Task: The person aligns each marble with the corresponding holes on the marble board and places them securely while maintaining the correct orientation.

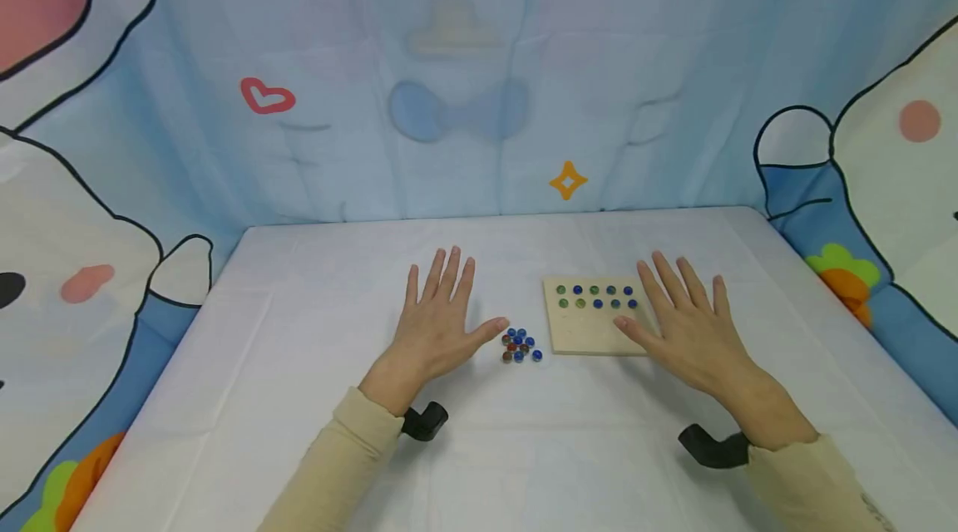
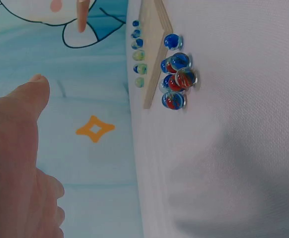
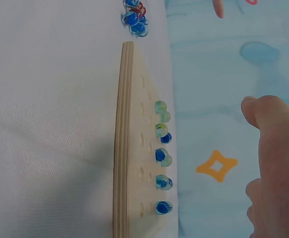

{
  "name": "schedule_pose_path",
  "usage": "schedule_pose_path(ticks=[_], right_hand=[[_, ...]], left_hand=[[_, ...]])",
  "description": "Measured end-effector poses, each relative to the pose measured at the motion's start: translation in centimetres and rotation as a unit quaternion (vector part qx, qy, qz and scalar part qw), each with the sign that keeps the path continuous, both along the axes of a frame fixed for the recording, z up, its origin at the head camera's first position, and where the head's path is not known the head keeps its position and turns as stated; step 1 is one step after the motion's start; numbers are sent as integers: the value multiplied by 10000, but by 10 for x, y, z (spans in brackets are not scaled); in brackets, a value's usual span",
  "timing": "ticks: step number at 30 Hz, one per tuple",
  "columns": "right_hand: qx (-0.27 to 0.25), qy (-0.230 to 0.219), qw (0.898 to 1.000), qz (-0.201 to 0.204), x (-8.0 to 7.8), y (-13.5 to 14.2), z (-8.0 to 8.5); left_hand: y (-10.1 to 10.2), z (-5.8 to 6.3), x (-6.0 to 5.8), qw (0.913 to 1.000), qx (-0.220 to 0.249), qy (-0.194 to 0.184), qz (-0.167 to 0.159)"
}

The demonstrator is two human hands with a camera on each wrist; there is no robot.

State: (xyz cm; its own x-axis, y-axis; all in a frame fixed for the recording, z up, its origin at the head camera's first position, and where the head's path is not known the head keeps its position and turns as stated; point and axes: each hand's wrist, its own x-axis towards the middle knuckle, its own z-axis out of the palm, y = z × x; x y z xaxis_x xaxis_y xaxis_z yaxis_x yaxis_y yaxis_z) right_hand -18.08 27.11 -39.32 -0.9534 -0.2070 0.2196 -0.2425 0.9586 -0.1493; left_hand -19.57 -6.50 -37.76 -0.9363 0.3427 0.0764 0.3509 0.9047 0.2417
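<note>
A pale wooden board (image 1: 591, 337) lies on the white table, with two rows of green and blue glass marbles (image 1: 596, 303) along its far half. Its nearer half shows bare shallow hollows in the right wrist view. Left of the board sits a cluster of loose blue and reddish marbles (image 1: 519, 344). My left hand (image 1: 437, 328) is held flat above the table with fingers straight, its thumb tip close beside the cluster in the head view. My right hand (image 1: 692, 332) is spread likewise, overlapping the board's right side in that view. Neither hand holds anything.
The white-covered table (image 1: 299, 399) ends at a light blue printed curtain (image 1: 337, 158) behind it. Black wrist mounts (image 1: 714, 446) stick out inward below both hands.
</note>
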Motion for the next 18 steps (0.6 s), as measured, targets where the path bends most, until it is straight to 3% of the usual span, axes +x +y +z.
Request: schedule_pose_path(ticks=[18], right_hand=[[15,-198,9997,-125,-1,6,-11]], left_hand=[[-3,-5,-1,9999,71,106,-27]])
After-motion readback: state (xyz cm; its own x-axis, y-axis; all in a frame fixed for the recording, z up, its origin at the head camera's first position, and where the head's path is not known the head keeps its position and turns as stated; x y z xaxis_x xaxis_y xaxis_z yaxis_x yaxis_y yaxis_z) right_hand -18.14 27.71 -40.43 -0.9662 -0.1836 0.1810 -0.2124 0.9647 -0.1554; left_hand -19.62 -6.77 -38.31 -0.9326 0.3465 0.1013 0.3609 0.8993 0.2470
